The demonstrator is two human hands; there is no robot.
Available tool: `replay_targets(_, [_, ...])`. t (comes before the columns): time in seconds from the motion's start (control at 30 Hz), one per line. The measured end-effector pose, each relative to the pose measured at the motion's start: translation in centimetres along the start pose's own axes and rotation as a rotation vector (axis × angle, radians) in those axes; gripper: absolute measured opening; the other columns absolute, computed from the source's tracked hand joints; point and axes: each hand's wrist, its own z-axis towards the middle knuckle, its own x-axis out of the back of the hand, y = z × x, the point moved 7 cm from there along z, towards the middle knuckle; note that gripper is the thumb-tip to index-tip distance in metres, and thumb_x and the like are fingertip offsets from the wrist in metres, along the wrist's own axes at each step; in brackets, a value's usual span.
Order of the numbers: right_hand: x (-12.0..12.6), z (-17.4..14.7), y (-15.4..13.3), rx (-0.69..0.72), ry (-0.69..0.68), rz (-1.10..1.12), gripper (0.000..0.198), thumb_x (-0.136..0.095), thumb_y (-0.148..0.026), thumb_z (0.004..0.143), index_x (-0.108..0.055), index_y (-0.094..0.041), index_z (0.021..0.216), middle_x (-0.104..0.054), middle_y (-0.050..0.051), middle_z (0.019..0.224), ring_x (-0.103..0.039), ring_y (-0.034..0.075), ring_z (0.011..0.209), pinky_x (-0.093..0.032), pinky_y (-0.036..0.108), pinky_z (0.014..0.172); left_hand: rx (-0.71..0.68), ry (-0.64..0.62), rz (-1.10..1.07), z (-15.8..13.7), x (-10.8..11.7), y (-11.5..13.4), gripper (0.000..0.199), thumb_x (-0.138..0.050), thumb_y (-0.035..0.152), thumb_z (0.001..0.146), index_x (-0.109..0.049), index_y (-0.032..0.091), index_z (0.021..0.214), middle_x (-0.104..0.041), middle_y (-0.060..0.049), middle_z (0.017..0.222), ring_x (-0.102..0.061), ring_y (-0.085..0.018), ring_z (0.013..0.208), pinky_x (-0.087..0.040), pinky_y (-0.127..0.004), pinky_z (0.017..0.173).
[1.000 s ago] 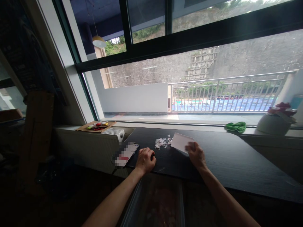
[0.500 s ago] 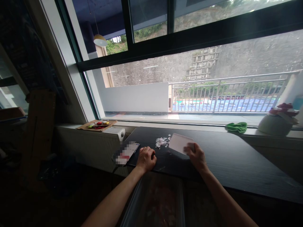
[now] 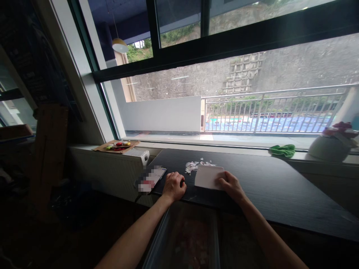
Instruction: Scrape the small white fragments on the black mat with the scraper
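My right hand (image 3: 232, 186) grips a thin white rectangular sheet (image 3: 208, 177) by its right edge, thumb on top. The sheet is tilted over the black table (image 3: 260, 190), with a tiny dark spot near its upper left corner. Just behind it lies a pile of small white scraps (image 3: 192, 166), partly covered by the sheet. My left hand (image 3: 174, 186) rests at the table's near edge with its fingers curled in. Something dark shows at its thumb side, too unclear to name. To the left of this hand lies a phone (image 3: 153, 181), its screen blurred out.
A clear plastic bin (image 3: 217, 239) stands below the table edge, between my arms. Along the sill are a green cloth (image 3: 283, 150), a grey rounded pot (image 3: 327, 147) and a brown board (image 3: 101, 148) with colourful small items. A white radiator (image 3: 112, 166) adjoins the table's left side.
My right hand has drawn the white sheet nearer to me and turned it straighter. More scraps show behind it. My left hand stays in about the same place.
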Motion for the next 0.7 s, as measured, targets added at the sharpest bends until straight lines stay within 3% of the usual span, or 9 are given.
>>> replay_targets(0.1, [0.0, -0.4, -0.2, 0.012, -0.011, 0.028, 0.028, -0.058, -0.039, 0.062, -0.064, -0.019, 0.081, -0.069, 0.003, 0.073, -0.063, 0.021, 0.067, -0.051, 0.032, 0.061, 0.007, -0.002, 0.009, 0.0, -0.1, -0.1, 0.010, -0.055, 0.018, 0.075, -0.063, 0.020, 0.079, -0.062, -0.005, 0.085, -0.056, -0.022, 0.089, -0.040, -0.039, 0.090])
replay_targets(0.27, [3.2, -1.2, 1.0, -0.041, 0.184, -0.066, 0.031, -0.059, -0.043, 0.066, -0.061, -0.020, 0.087, -0.068, 0.005, 0.075, -0.062, 0.024, 0.072, -0.049, 0.039, 0.069, -0.012, 0.019, 0.001, 0.0, 0.1, 0.0, 0.010, -0.054, 0.018, 0.075, -0.063, 0.019, 0.078, -0.062, -0.005, 0.084, -0.056, -0.022, 0.088, -0.040, -0.039, 0.091])
replay_targets(0.37, [3.4, -2.1, 1.7, -0.067, 0.100, -0.093, 0.029, -0.063, -0.045, 0.067, -0.062, -0.020, 0.083, -0.070, 0.005, 0.076, -0.065, 0.024, 0.073, -0.051, 0.039, 0.069, -0.021, 0.027, -0.011, 0.0, 0.1, 0.0, 0.009, -0.054, 0.018, 0.075, -0.063, 0.019, 0.077, -0.062, -0.005, 0.083, -0.057, -0.022, 0.087, -0.040, -0.040, 0.091])
replay_targets(0.53, [1.8, -3.7, 1.6, -0.066, -0.115, 0.139, 0.034, -0.068, -0.046, 0.068, -0.065, -0.019, 0.088, -0.074, 0.006, 0.084, -0.069, 0.025, 0.077, -0.055, 0.037, 0.068, -0.013, 0.046, -0.064, 0.0, 0.2, -0.3, 0.009, -0.055, 0.017, 0.073, -0.063, 0.020, 0.076, -0.063, -0.004, 0.082, -0.058, -0.021, 0.087, -0.041, -0.040, 0.092])
replay_targets(0.7, [3.0, -2.7, 1.3, -0.064, 0.032, 0.026, 0.027, -0.068, -0.041, 0.069, -0.064, -0.020, 0.086, -0.074, 0.005, 0.082, -0.069, 0.024, 0.077, -0.055, 0.037, 0.070, 0.035, -0.004, -0.177, 0.3, 0.1, -1.0, 0.013, -0.055, 0.017, 0.074, -0.066, 0.020, 0.080, -0.064, -0.003, 0.084, -0.060, -0.020, 0.089, -0.042, -0.038, 0.091])
